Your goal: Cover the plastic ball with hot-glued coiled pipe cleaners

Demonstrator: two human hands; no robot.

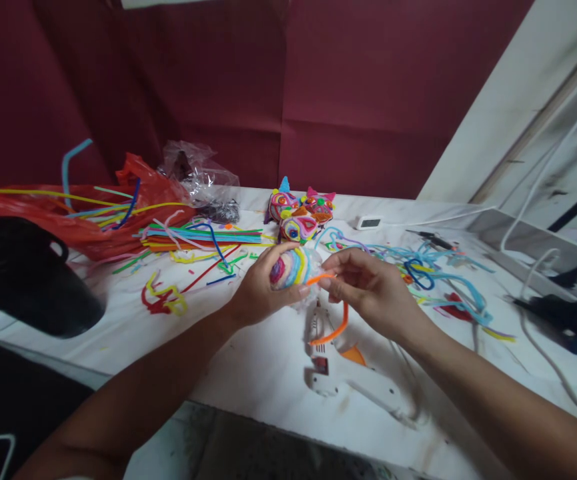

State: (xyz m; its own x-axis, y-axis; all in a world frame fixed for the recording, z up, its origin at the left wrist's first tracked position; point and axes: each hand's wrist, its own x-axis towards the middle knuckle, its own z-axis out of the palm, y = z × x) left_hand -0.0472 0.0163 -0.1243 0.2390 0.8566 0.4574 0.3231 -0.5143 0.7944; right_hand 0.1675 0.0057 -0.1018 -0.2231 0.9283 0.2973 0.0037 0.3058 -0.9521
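Observation:
My left hand is closed around a round craft piece covered in coiled pipe cleaners, with pink, cream, light blue and yellow bands. Between the thumb and fingers of my right hand is an orange pipe cleaner. One end of it lies against the right side of the craft piece, and the rest curves down loose. Below both hands a white hot glue gun rests on the table, its nozzle side partly behind the orange strand.
Finished colourful pipe-cleaner figures sit behind my hands. Bundled pipe cleaners and a red plastic bag lie left, near a black object. Tangled pipe cleaners, pliers and a white cable are right. A small display stands behind.

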